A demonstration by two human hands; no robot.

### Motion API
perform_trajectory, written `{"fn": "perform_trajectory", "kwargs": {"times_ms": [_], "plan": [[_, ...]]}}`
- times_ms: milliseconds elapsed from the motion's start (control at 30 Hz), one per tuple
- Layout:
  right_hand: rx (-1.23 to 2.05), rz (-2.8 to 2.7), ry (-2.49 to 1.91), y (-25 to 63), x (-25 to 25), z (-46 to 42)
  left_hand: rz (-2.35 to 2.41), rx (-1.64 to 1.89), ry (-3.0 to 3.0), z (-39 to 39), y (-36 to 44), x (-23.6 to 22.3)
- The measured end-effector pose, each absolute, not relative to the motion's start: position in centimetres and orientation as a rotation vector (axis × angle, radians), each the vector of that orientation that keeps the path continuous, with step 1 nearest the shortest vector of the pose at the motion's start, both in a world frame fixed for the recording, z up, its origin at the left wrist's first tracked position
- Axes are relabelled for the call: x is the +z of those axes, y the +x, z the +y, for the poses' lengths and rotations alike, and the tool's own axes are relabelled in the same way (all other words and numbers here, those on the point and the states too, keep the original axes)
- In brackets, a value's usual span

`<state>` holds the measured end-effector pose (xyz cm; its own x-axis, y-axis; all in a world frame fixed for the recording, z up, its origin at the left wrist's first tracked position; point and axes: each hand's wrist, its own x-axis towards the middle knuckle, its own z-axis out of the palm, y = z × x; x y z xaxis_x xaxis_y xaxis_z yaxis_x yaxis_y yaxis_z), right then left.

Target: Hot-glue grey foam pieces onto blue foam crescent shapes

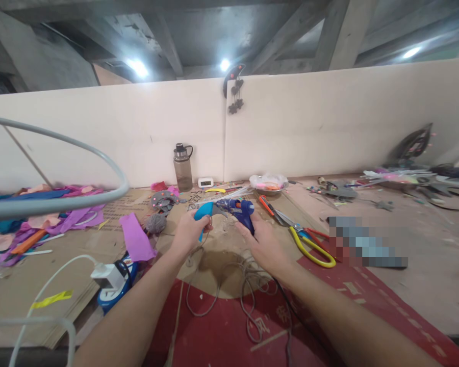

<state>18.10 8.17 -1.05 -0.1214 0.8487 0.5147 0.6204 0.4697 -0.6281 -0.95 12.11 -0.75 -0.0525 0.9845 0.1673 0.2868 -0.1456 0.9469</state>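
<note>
My left hand (189, 232) is closed around a light blue tool handle (203, 211) over the middle of the table. My right hand (263, 244) grips the handle of a dark blue glue gun (240, 210) with an orange trigger. The two tools meet nose to nose between my hands. A grey cord (248, 285) loops on the table just below them.
Yellow-handled scissors (309, 247) and an orange-handled pair (270, 206) lie to the right. A water bottle (182, 167) and a small white clock (205, 182) stand at the white back wall. Coloured felt scraps (135, 237) lie left; a white plug (109, 275) sits near left.
</note>
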Motion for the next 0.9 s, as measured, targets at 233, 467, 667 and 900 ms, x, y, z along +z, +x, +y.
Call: {"fn": "perform_trajectory", "kwargs": {"times_ms": [233,467,667,900], "plan": [[0.31,-1.83,-1.227,18.2,-1.3,8.4,1.403,1.228,1.534,12.1,-0.9,-0.8],[0.325,-1.818,-1.205,18.2,-1.1,8.3,1.445,1.205,1.557,11.8,-0.8,-0.3],[0.315,-1.813,-1.207,18.3,-1.2,8.4,1.471,1.2,1.549,11.9,-0.8,-0.5],[0.29,-1.785,-1.198,18.4,-1.3,8.5,1.325,1.258,1.48,12.7,-1.2,-1.5]]}}
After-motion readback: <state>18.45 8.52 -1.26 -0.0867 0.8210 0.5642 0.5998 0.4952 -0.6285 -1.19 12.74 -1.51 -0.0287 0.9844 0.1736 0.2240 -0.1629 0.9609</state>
